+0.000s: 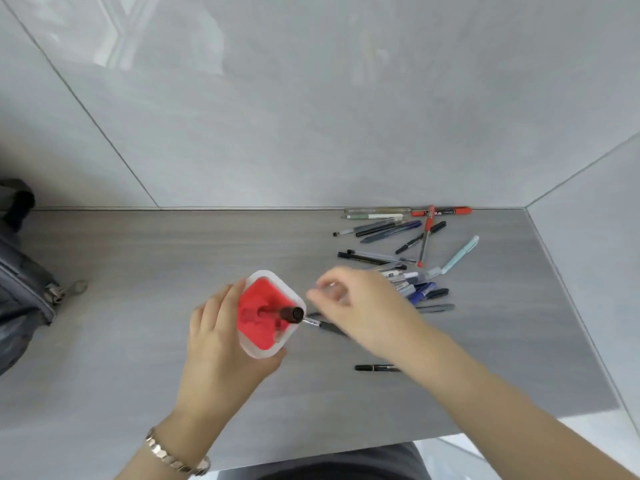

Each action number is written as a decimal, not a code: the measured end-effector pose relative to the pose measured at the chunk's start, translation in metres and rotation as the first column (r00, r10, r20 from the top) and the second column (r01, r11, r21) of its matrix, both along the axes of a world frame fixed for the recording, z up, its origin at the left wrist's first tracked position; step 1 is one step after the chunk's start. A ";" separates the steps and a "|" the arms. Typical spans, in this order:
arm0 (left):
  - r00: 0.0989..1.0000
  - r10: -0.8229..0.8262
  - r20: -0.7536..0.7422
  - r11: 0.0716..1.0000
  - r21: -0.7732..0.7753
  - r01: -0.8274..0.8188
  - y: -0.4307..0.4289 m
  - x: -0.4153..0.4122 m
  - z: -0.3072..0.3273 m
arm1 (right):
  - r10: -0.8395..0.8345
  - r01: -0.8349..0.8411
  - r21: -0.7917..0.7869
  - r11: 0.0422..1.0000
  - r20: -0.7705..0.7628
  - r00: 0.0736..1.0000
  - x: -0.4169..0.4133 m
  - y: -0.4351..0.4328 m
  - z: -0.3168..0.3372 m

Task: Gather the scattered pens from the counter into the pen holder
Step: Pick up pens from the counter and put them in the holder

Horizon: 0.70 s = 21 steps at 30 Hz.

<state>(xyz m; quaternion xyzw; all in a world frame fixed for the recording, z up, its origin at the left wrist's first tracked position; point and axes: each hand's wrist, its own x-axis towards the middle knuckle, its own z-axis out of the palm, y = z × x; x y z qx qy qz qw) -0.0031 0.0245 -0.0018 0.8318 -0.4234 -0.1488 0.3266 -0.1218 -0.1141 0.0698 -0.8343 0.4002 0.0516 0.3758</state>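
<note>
The tabletop [173, 244] lies bare between the bag [20, 282] at left and the pen holder [270, 313]. Right of the holder, scattered pens [398, 258] crowd the corner against the wall [311, 133].

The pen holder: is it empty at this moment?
No: one dark-capped pen already stands inside the pen holder, which the left hand grips.

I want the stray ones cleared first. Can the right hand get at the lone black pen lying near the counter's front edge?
Probably yes. The black pen lies alone on open counter, just beside the right forearm, nothing on it. The right hand looks empty, though blurred, and would only have to pull back.
</note>
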 end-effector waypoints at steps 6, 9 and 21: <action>0.991 0.117 -0.059 0.993 0.040 -0.114 0.005 -0.016 0.005 | 0.011 -0.099 -0.329 0.939 -0.260 0.966 -0.105 -0.076 -0.087; 0.985 0.150 -0.083 0.988 0.041 -0.147 0.006 -0.030 0.007 | 0.244 -0.382 -0.389 0.838 -0.360 0.901 -0.115 -0.084 -0.111; 0.963 0.243 -0.113 0.970 0.022 -0.242 0.013 -0.059 0.003 | 0.283 -0.407 -0.523 0.749 -0.302 0.910 -0.110 -0.112 -0.100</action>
